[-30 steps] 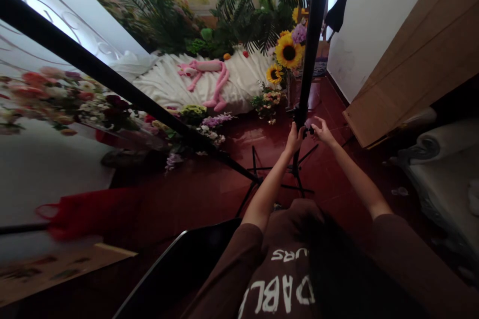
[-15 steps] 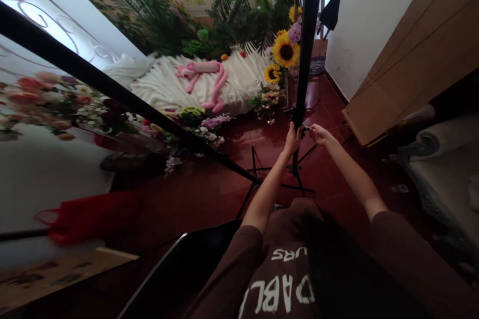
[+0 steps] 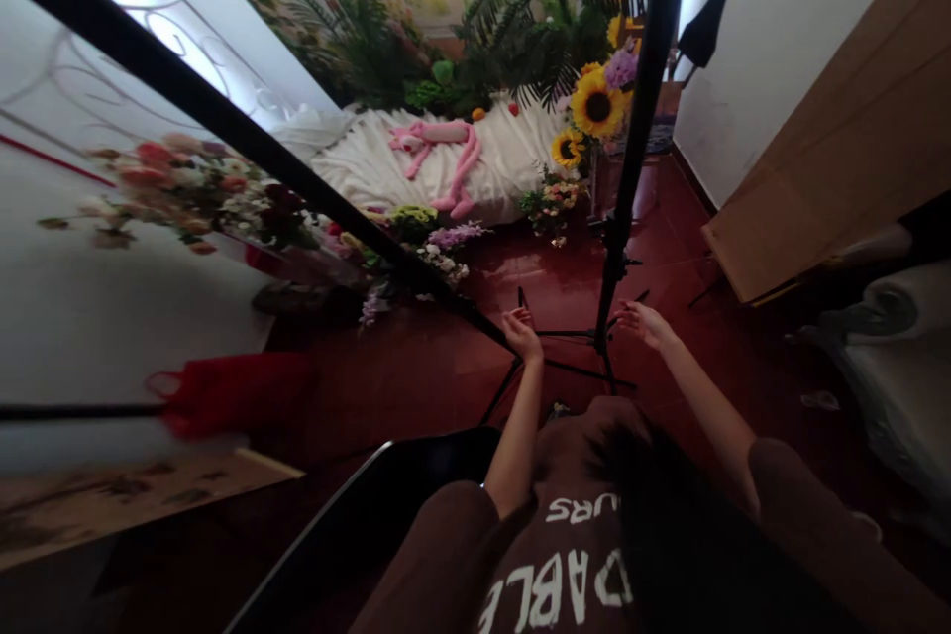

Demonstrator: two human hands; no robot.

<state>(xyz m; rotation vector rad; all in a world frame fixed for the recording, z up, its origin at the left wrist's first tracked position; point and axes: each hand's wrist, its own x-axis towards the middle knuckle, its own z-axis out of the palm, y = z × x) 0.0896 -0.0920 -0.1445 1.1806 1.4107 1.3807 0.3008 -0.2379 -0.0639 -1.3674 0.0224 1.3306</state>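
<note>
My right hand [image 3: 645, 324] is off the upright black tripod stand [image 3: 637, 144], its fingers spread and holding nothing. A small clamp knob [image 3: 630, 263] sticks out from that stand's pole above the hand. My left hand [image 3: 524, 333] is beside the lower end of a second black stand pole [image 3: 401, 263], which slants in from the upper left. Its fingers are loosely bent and apart, with nothing seen in them; whether they touch the pole is unclear. Thin legs of both stands spread over the dark red floor [image 3: 431, 367].
A pink plush toy [image 3: 446, 134] lies on a white-draped platform [image 3: 512, 144]. Sunflowers [image 3: 596, 106] and other artificial flowers [image 3: 230, 188] edge it. A brown board [image 3: 824, 129] leans at right near a pale sofa [image 3: 898, 347]. At left lies a red bag [image 3: 223, 396].
Both hands have let go of the upright stand's pole and knob. My left hand has moved left and down to the slanted pole; my right has dropped lower. The view has shifted too.
</note>
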